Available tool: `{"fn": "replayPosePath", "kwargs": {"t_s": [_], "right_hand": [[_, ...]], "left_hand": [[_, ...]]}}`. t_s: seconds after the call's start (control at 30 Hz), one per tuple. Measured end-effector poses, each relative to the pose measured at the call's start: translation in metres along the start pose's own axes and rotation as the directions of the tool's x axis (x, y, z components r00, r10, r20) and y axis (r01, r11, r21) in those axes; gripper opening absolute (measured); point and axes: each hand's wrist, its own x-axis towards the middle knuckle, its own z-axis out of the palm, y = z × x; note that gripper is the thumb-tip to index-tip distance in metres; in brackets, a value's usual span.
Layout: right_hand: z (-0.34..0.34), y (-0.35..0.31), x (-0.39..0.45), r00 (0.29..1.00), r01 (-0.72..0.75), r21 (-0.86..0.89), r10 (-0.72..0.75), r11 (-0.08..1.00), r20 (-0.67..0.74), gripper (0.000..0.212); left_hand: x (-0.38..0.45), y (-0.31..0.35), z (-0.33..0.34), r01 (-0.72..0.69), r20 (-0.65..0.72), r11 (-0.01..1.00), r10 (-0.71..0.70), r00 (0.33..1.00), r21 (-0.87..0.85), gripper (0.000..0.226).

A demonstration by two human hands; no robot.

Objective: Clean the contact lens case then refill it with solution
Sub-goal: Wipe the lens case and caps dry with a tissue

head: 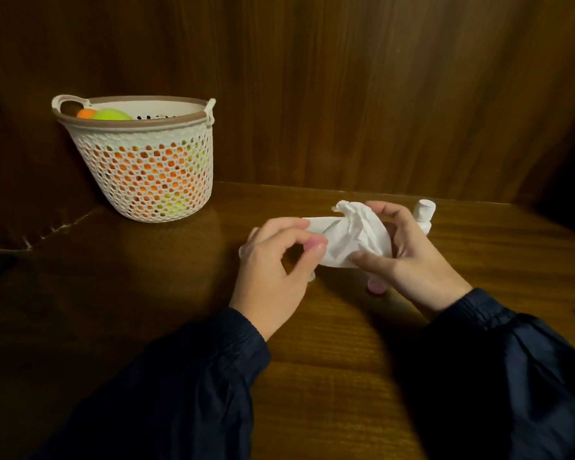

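My left hand (273, 260) grips a small translucent contact lens case (243, 250); only its pale edges peek out beside the palm and below the fingers. My right hand (412, 260) holds a crumpled white tissue (352, 234), pressed against the left hand's fingertips, where the case is hidden. A small pink cap (375, 286) lies on the table under my right hand. A white solution bottle (424, 214) with its cap on stands just behind my right hand, partly covered by it.
A white lattice basket (146, 161) with orange and green balls stands at the back left of the wooden table (146, 277). Dark wood panels close off the back and the left side. Dark blue sleeves cover both forearms.
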Motion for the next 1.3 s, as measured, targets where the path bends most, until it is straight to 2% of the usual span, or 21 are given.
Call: {"fn": "replayPosePath", "kwargs": {"t_s": [0.17, 0.33, 0.4, 0.5, 0.6, 0.73, 0.9, 1.0, 1.13, 1.3], "right_hand": [[0.011, -0.009, -0.006, 0.994, 0.0, 0.011, -0.001, 1.0, 0.112, 0.053], [0.014, -0.013, -0.009, 0.988, 0.007, -0.029, -0.002, 1.0, 0.152, 0.048], [0.012, -0.01, -0.007, 0.996, 0.012, -0.005, -0.011, 1.0, 0.092, 0.039], [0.01, -0.006, -0.004, 0.998, 0.013, 0.019, -0.012, 1.0, -0.06, 0.015], [0.008, -0.002, -0.002, 0.974, 0.026, -0.059, -0.038, 0.998, -0.223, 0.026], [0.006, 0.004, 0.001, 0.913, 0.05, -0.186, -0.121, 0.981, -0.39, 0.029], [0.002, 0.002, 0.003, 0.82, 0.086, -0.143, -0.151, 0.986, -0.552, 0.033], [0.001, -0.002, 0.002, 0.795, 0.12, -0.12, -0.168, 0.985, -0.583, 0.035], [0.002, -0.004, 0.002, 0.801, 0.157, -0.113, -0.194, 0.981, -0.567, 0.038], [0.015, -0.009, -0.004, 0.856, 0.205, -0.226, -0.286, 0.952, -0.43, 0.031]], "left_hand": [[0.0, 0.001, -0.001, 0.131, 0.174, 0.945, -0.081, 0.981, -0.299, 0.012], [-0.001, -0.001, 0.001, 0.195, 0.174, 0.912, -0.139, 0.975, -0.361, 0.015], [-0.001, -0.002, 0.001, 0.181, 0.158, 0.924, -0.134, 0.978, -0.338, 0.017], [-0.003, -0.003, 0.003, 0.129, 0.187, 0.956, -0.08, 0.979, -0.264, 0.015], [-0.004, -0.002, 0.004, 0.121, 0.207, 0.964, -0.072, 0.976, -0.235, 0.014], [-0.003, -0.004, 0.004, 0.145, 0.221, 0.969, -0.1, 0.97, -0.199, 0.013], [-0.005, -0.003, 0.003, 0.186, 0.326, 0.972, -0.131, 0.936, -0.143, 0.011], [-0.007, -0.003, 0.004, 0.157, 0.359, 0.98, -0.104, 0.928, -0.121, 0.01], [-0.008, -0.002, 0.003, 0.092, 0.309, 0.979, -0.032, 0.95, -0.182, 0.01], [-0.005, 0.002, -0.002, 0.047, 0.277, 0.939, 0.052, 0.959, -0.341, 0.011]]}}
